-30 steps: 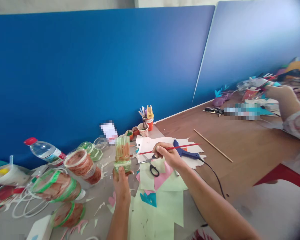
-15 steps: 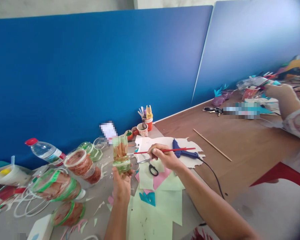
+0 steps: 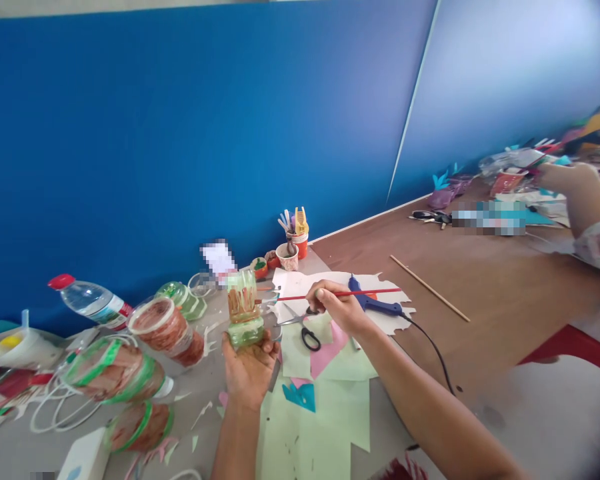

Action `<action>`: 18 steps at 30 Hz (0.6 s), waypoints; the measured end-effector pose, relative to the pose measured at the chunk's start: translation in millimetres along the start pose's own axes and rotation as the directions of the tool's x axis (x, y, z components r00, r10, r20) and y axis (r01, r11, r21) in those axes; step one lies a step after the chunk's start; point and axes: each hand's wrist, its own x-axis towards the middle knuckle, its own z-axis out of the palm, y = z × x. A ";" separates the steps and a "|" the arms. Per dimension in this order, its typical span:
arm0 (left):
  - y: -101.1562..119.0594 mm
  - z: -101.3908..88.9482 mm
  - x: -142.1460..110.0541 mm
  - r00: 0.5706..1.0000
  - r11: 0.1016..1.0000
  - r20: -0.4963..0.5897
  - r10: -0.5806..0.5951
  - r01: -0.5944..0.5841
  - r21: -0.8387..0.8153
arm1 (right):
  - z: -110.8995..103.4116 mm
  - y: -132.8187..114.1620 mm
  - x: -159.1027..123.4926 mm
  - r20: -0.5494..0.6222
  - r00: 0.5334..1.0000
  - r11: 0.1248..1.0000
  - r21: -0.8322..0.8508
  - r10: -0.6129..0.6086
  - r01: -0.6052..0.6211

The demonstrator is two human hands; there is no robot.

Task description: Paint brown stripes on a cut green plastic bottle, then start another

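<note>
My left hand (image 3: 251, 363) cups the base of a clear greenish plastic bottle piece (image 3: 242, 303), held up off the table, with brown paint streaks on its side. My right hand (image 3: 336, 305) pinches a red-handled paintbrush (image 3: 375, 292), whose tip points left at the painted side; whether it touches cannot be made out. Beneath my right hand lie scissors with black handles (image 3: 311, 339). A blue glue gun (image 3: 380, 305) rests on cut white paper (image 3: 325, 280) just beyond. Pale green paper sheets (image 3: 325, 413) and a pink piece (image 3: 329, 353) spread below.
Brown-painted containers (image 3: 166, 327), some green-banded (image 3: 115, 370), and a red-capped water bottle (image 3: 93, 300) crowd the left. Paint pots (image 3: 259, 267) and a cup of tools (image 3: 300, 240) stand at the back. A wooden stick (image 3: 430, 288) lies right; another person's hand (image 3: 573, 183) works far right.
My right hand and the brush have shifted slightly right, away from the bottle piece. My left hand has turned, its palm now showing more beneath the base. The view has tilted a little.
</note>
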 end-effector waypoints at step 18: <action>-2.9 4.6 -5.1 0.993 0.994 0.030 -0.112 0.112 0.003 | 2.6 -0.1 0.0 0.018 1.000 1.000 0.007 0.017 -0.017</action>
